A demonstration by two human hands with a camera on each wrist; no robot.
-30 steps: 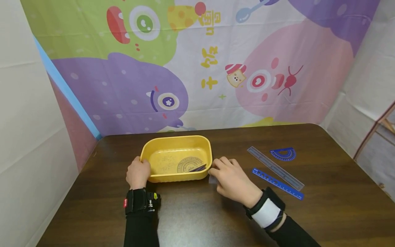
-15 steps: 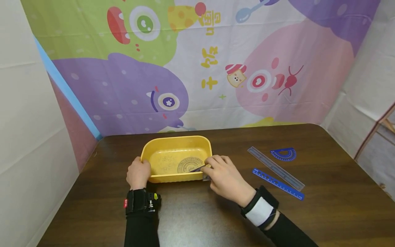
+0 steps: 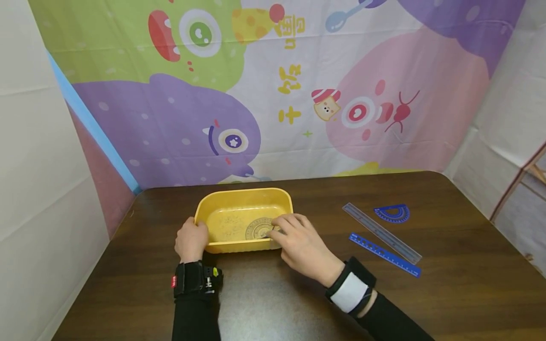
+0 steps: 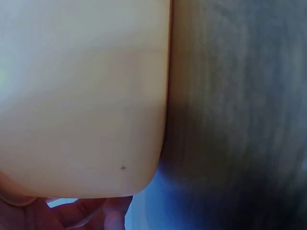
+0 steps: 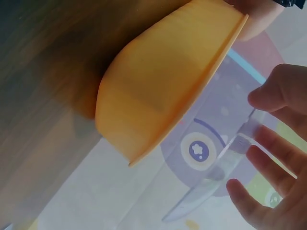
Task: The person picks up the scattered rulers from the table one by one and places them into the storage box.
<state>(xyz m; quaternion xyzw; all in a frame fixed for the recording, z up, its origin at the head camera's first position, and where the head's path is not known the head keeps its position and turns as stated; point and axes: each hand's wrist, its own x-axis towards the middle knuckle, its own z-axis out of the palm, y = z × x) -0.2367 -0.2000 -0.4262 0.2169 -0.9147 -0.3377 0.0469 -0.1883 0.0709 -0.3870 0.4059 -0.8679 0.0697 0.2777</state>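
Note:
A yellow plastic basket [image 3: 239, 246] stands on the table, and a clear protractor [image 3: 257, 229] lies inside it. My left hand [image 3: 191, 239] grips the basket's left end. In the left wrist view, the fingers [image 4: 81, 213] show at the edge of the pale basket wall [image 4: 86, 115]. Over the basket's near right corner, my right hand [image 3: 303, 246] pinches a clear plastic piece [image 5: 211, 182] with a pointed end, between thumb and fingers. Its exact kind is hard to tell. That hand hides the basket's right corner and most of what lies there.
To the right lie a clear ruler [image 3: 381, 233], a blue ruler [image 3: 385, 254] and a small blue protractor [image 3: 392, 213] on the dark wooden table [image 3: 256, 303]. A cartoon-printed cloth [image 3: 290, 156] hangs behind the table's far edge.
My right hand has moved left with the clear piece, from beside the basket to over its near right corner. It now covers dark-edged items seen there earlier. My left hand stays put.

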